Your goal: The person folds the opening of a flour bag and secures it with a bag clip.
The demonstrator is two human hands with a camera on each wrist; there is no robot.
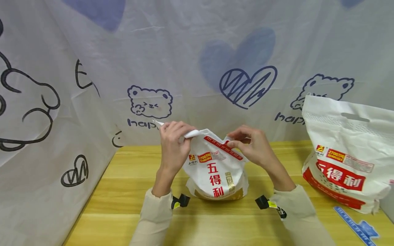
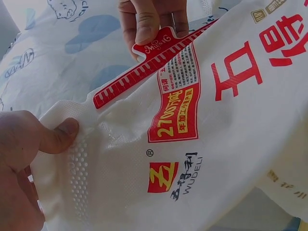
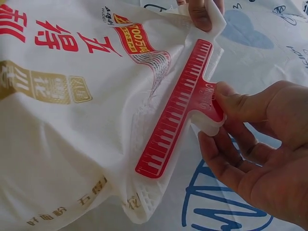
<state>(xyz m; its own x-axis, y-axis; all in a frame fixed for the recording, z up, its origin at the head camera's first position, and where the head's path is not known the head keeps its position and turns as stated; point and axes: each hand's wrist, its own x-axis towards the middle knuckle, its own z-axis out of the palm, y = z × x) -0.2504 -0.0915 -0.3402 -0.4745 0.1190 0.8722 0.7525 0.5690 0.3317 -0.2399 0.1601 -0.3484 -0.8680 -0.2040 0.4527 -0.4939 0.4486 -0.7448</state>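
While both hands work at the top of a white flour bag (image 1: pixel 215 171) standing on the wooden table (image 1: pixel 123 191), the left hand (image 1: pixel 173 143) pinches the bag's upper corner, its thumb pressed flat on the perforated white strip and its fingers curled behind. The right hand (image 1: pixel 253 145) grips the tab of a red sealing clip (image 1: pixel 224 148) between thumb and forefinger, the remaining fingers loosely bent beneath it. That clip is long and narrow, clamped across the folded mouth of the bag; in the head view its long axis runs from upper left down to lower right, with the tab end at the right hand. Ridged like a row of piano keys, the clip carries small raised lettering on its tab that is too fine to read with certainty. The bag stands upright near the table's middle, just in front of the person, its top leaning towards the left hand. Large red characters read 五得利, with "WUDELI" under a red and yellow logo, and a red and yellow panel shows "2700万吨". A second, larger bag (image 1: pixel 344 157) with the same red branding stands at the table's right side, well apart, and a blue clip (image 1: pixel 357 227) lies near it.
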